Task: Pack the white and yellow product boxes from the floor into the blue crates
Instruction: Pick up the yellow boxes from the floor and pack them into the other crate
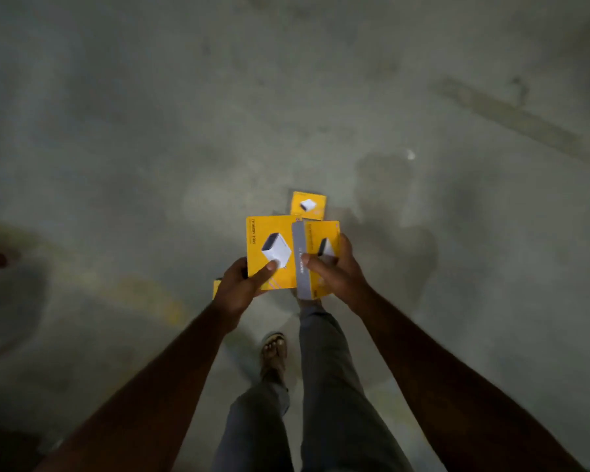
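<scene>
Left hand (239, 287) gripping yellow product box (269, 253), thumb across its face, right hand (334, 270) clasping second yellow box (317, 257) just beside, third box (308, 205) on grey concrete floor (150, 131) beyond, sandalled foot (274, 349) below, dim room.

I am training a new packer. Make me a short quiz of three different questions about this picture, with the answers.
1. True or false: a blue crate is visible.
2. How many boxes lie on the floor ahead of the hands?
3. Which hand grips the box whose grey side faces the camera? A) left B) right

Key:
1. False.
2. One, the floor box.
3. B. The right hand holds the grey-sided box; the left hand holds the front-facing box.
</scene>
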Tool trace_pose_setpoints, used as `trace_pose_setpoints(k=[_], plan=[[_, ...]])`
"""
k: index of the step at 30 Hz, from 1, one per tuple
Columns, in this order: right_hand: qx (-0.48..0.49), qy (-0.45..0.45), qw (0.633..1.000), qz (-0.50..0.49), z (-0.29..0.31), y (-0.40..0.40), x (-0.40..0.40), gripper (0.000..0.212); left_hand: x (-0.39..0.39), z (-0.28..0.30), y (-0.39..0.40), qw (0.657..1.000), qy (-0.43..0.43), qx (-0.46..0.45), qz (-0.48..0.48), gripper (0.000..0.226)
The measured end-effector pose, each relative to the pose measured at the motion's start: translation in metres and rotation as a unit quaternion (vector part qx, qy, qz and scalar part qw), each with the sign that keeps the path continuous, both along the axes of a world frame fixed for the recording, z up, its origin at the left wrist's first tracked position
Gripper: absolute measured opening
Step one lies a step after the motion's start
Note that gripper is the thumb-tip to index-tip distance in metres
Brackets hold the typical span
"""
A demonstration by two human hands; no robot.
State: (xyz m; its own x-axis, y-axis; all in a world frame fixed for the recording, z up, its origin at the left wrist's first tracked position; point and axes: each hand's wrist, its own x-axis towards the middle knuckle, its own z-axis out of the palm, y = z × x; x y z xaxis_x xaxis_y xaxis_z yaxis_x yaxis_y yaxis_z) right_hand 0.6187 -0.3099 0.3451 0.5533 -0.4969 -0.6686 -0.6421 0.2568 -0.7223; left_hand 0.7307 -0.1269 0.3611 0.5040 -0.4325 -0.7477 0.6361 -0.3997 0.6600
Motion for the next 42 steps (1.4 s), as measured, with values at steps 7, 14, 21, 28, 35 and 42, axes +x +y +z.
trace_pose_setpoints(k=[7, 14, 21, 28, 35, 42], plan=[[-0.088, -0.058, 0.975, -0.194, 0.185, 0.016, -0.163, 0.068, -0.113, 0.168, -0.035, 0.985, -0.05, -0.068, -0.152, 0.032], [-0.165, -0.086, 0.883, -0.431, 0.266, 0.048, -0.391, 0.039, -0.285, 0.232, -0.091, 0.923, -0.049, -0.105, -0.368, 0.036], [-0.13, -0.097, 0.772, -0.615, 0.271, 0.104, -0.641, 0.084, -0.533, 0.25, -0.136, 0.827, -0.032, -0.123, -0.548, 0.034], [-0.163, -0.099, 0.622, -0.76, 0.288, 0.17, -0.884, 0.052, -0.794, 0.265, -0.138, 0.731, 0.019, -0.152, -0.665, 0.053], [-0.224, -0.122, 0.503, -0.826, 0.332, 0.224, -1.043, 0.044, -0.995, 0.299, -0.133, 0.637, 0.048, -0.2, -0.743, 0.04], [-0.252, -0.131, 0.377, -0.882, 0.345, 0.25, -1.164, 0.042, -1.16, 0.313, -0.136, 0.591, 0.073, -0.238, -0.767, 0.029]])
